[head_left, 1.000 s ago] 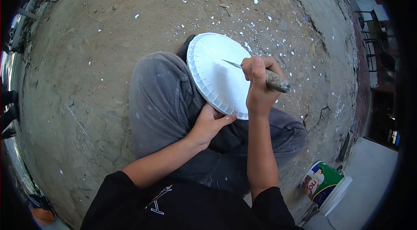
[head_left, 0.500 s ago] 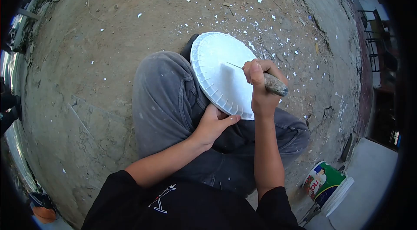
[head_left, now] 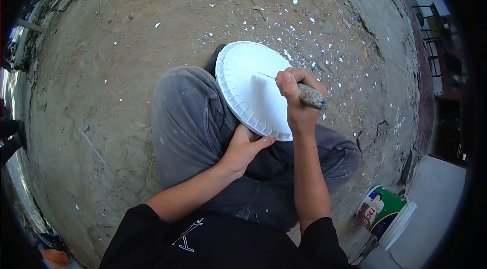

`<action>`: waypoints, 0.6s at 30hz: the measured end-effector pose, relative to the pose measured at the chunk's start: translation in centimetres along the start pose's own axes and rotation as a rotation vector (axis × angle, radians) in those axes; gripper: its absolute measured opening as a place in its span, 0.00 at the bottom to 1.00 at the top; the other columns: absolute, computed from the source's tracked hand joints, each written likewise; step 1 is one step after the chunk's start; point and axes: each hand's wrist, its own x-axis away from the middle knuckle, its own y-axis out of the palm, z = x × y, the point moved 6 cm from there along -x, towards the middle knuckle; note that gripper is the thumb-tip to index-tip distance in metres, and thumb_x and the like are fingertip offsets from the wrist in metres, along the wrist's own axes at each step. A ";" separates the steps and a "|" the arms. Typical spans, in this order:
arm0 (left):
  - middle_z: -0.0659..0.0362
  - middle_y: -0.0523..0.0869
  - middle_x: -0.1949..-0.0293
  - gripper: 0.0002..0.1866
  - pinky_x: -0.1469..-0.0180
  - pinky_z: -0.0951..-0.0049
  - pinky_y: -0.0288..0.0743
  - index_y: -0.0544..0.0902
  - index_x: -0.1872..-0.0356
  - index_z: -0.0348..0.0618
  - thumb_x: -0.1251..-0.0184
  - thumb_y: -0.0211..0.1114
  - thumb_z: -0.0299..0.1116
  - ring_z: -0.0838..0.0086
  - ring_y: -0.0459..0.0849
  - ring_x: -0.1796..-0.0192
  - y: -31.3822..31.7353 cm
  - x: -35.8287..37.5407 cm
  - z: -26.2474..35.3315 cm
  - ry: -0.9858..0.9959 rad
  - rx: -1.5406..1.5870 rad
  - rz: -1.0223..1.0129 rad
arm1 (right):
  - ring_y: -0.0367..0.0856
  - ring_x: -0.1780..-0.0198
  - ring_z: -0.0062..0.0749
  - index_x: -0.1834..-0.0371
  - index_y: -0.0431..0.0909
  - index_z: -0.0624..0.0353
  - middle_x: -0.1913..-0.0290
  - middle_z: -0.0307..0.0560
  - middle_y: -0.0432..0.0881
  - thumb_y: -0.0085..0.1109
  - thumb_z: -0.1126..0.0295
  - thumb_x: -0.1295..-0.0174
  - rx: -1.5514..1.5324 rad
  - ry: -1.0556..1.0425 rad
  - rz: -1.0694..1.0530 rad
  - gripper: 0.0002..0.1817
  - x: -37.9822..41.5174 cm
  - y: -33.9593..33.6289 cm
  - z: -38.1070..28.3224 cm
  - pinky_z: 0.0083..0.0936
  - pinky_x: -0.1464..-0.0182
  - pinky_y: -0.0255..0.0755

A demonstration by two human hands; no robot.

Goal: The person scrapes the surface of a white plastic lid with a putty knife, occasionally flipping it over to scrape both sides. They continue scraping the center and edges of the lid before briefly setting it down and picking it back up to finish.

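A round white disc (head_left: 251, 89) with a ridged rim leans tilted over my crossed legs. My left hand (head_left: 246, 148) grips its lower edge, thumb on the near rim and the other fingers partly hidden beneath. In my right hand (head_left: 299, 89) is a tool with a worn, mottled handle (head_left: 312, 97); its thin blade points left over the disc's face. Whether the blade tip touches the surface I cannot tell. A soft shadow lies on the disc below the blade.
White flakes (head_left: 289, 33) are scattered on the dirt ground beyond the disc. A green and white bucket (head_left: 384, 213) lies tilted at the lower right. Dark furniture (head_left: 436, 40) stands at the far right, and an orange object (head_left: 55, 257) sits at the lower left.
The disc and my right hand with the tool appear slightly further left and lower. The ground and bucket have also shifted a little in view. Both hands keep their hold.
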 end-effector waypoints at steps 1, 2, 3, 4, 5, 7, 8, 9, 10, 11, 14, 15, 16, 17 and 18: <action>0.57 0.79 0.42 0.27 0.32 0.69 0.66 0.69 0.36 0.35 0.35 0.67 0.21 0.75 0.77 0.38 -0.2 -0.1 -0.1 0.018 -0.002 0.011 | 0.67 0.74 0.17 0.76 0.75 0.63 0.79 0.35 0.74 0.66 0.66 0.35 -0.100 -0.012 0.017 0.16 -0.2 -0.4 -0.9 0.19 0.71 0.62; 0.57 0.79 0.42 0.27 0.32 0.69 0.66 0.69 0.36 0.35 0.35 0.67 0.21 0.75 0.77 0.38 -0.3 0.0 -0.1 0.019 -0.005 0.016 | 0.67 0.75 0.17 0.77 0.75 0.63 0.79 0.35 0.74 0.66 0.67 0.36 -0.203 -0.025 0.033 0.15 -0.4 -0.6 -1.3 0.20 0.72 0.62; 0.57 0.79 0.42 0.27 0.32 0.69 0.66 0.69 0.36 0.35 0.35 0.67 0.22 0.74 0.77 0.38 -0.3 0.0 -0.1 0.012 -0.004 0.015 | 0.67 0.75 0.17 0.77 0.75 0.63 0.79 0.35 0.74 0.66 0.67 0.36 -0.208 -0.024 0.033 0.15 -0.2 -0.3 -0.8 0.20 0.72 0.62; 0.57 0.79 0.42 0.27 0.33 0.69 0.66 0.69 0.35 0.35 0.35 0.67 0.22 0.74 0.77 0.38 -0.2 0.0 -0.2 0.004 -0.003 0.008 | 0.66 0.75 0.17 0.77 0.74 0.63 0.80 0.36 0.73 0.66 0.68 0.36 -0.042 0.007 -0.022 0.15 0.3 0.5 0.4 0.20 0.72 0.62; 0.57 0.79 0.42 0.27 0.33 0.69 0.66 0.69 0.35 0.35 0.35 0.67 0.22 0.74 0.77 0.38 -0.2 0.1 -0.4 0.001 -0.004 -0.001 | 0.66 0.76 0.18 0.77 0.74 0.63 0.80 0.36 0.73 0.66 0.69 0.37 0.130 0.038 -0.073 0.14 0.6 1.1 1.2 0.21 0.73 0.62; 0.57 0.79 0.42 0.28 0.33 0.69 0.67 0.68 0.35 0.36 0.35 0.68 0.22 0.74 0.77 0.38 -0.2 -0.2 -0.2 0.010 0.007 -0.009 | 0.65 0.77 0.18 0.77 0.73 0.62 0.81 0.36 0.72 0.65 0.71 0.37 0.282 -0.024 -0.107 0.14 0.7 1.7 1.3 0.21 0.73 0.61; 0.57 0.79 0.42 0.28 0.33 0.69 0.67 0.68 0.35 0.36 0.35 0.68 0.22 0.74 0.77 0.38 -0.3 -0.5 0.0 0.019 0.005 -0.011 | 0.65 0.77 0.18 0.77 0.73 0.62 0.81 0.36 0.72 0.65 0.71 0.37 0.221 -0.044 -0.093 0.14 0.3 1.4 1.4 0.21 0.73 0.61; 0.57 0.79 0.41 0.28 0.33 0.69 0.67 0.68 0.35 0.35 0.35 0.67 0.22 0.74 0.77 0.38 -0.1 -0.3 0.2 0.017 0.001 -0.004 | 0.65 0.77 0.18 0.77 0.73 0.62 0.81 0.35 0.73 0.65 0.70 0.37 0.048 -0.038 -0.046 0.14 0.0 1.0 0.6 0.21 0.73 0.61; 0.57 0.79 0.41 0.28 0.33 0.69 0.67 0.68 0.35 0.35 0.35 0.67 0.21 0.74 0.77 0.38 -0.1 0.1 0.1 0.008 -0.001 0.003 | 0.66 0.77 0.17 0.78 0.72 0.62 0.80 0.34 0.73 0.65 0.70 0.36 -0.123 -0.023 0.004 0.15 -0.3 0.3 -0.4 0.20 0.73 0.61; 0.57 0.78 0.40 0.28 0.32 0.69 0.66 0.68 0.35 0.35 0.35 0.66 0.20 0.73 0.76 0.37 -0.3 0.0 -0.2 -0.021 -0.022 0.011 | 0.66 0.76 0.16 0.78 0.73 0.62 0.80 0.33 0.73 0.65 0.68 0.36 -0.192 -0.017 -0.024 0.15 -0.3 0.2 -0.6 0.20 0.73 0.61; 0.58 0.80 0.44 0.26 0.36 0.71 0.69 0.69 0.37 0.35 0.35 0.67 0.22 0.75 0.79 0.42 -0.6 -0.1 -0.4 0.003 0.009 0.045 | 0.66 0.76 0.16 0.78 0.75 0.62 0.80 0.33 0.73 0.65 0.66 0.35 -0.065 0.111 -0.031 0.16 -0.2 0.4 2.4 0.20 0.72 0.60; 0.57 0.80 0.43 0.26 0.35 0.71 0.68 0.69 0.37 0.34 0.35 0.66 0.21 0.75 0.78 0.41 -0.1 -0.1 0.0 0.021 0.003 0.022 | 0.65 0.75 0.16 0.78 0.76 0.62 0.80 0.32 0.72 0.65 0.65 0.35 -0.050 0.148 -0.052 0.17 -1.1 -0.5 2.3 0.20 0.72 0.60; 0.57 0.80 0.43 0.26 0.35 0.71 0.68 0.69 0.37 0.34 0.35 0.66 0.21 0.75 0.78 0.41 0.1 0.1 -0.3 0.002 0.001 0.004 | 0.67 0.74 0.17 0.78 0.74 0.62 0.79 0.35 0.73 0.64 0.65 0.34 0.053 0.075 -0.039 0.17 -2.1 -2.0 2.0 0.19 0.71 0.61; 0.57 0.80 0.43 0.26 0.35 0.71 0.68 0.69 0.36 0.34 0.35 0.66 0.20 0.75 0.78 0.40 0.1 0.1 -0.3 0.011 0.006 0.024 | 0.67 0.74 0.19 0.77 0.73 0.61 0.79 0.37 0.73 0.63 0.66 0.34 -0.118 0.058 0.021 0.16 -2.6 -3.6 1.5 0.20 0.69 0.63; 0.57 0.80 0.43 0.27 0.35 0.71 0.68 0.69 0.36 0.34 0.35 0.66 0.20 0.75 0.77 0.40 -0.1 0.0 0.0 0.029 0.009 0.045 | 0.68 0.74 0.21 0.77 0.71 0.60 0.79 0.38 0.72 0.62 0.68 0.33 -0.291 0.030 0.076 0.15 -3.2 -5.2 0.8 0.21 0.66 0.65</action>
